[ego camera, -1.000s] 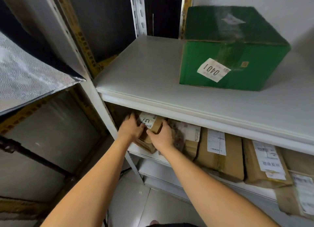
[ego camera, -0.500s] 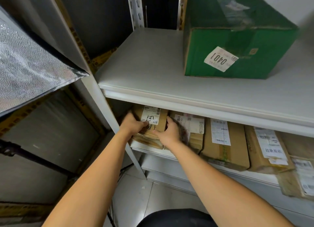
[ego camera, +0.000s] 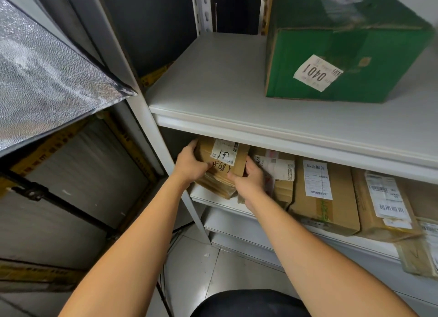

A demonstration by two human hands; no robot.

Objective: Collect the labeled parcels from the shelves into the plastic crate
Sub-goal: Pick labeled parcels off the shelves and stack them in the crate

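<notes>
A small brown cardboard parcel (ego camera: 226, 160) with a white label and handwritten digits sits at the left end of the lower shelf (ego camera: 220, 201), on top of a flatter brown parcel (ego camera: 216, 186). My left hand (ego camera: 192, 165) grips its left side. My right hand (ego camera: 248, 180) grips its right side, thumb on the front face. More labeled brown parcels (ego camera: 320, 193) stand in a row to the right on the same shelf. The plastic crate is not in view.
A green carton (ego camera: 343, 51) labeled 0401 stands on the white upper shelf (ego camera: 213, 84). The rack's white upright post (ego camera: 151, 117) is just left of my left hand. A silver foil sheet (ego camera: 42, 79) hangs at the left. Tiled floor lies below.
The small parcel has come forward and tilted up between my hands, so its label and handwritten digits now show. My view has moved closer to the lower shelf.
</notes>
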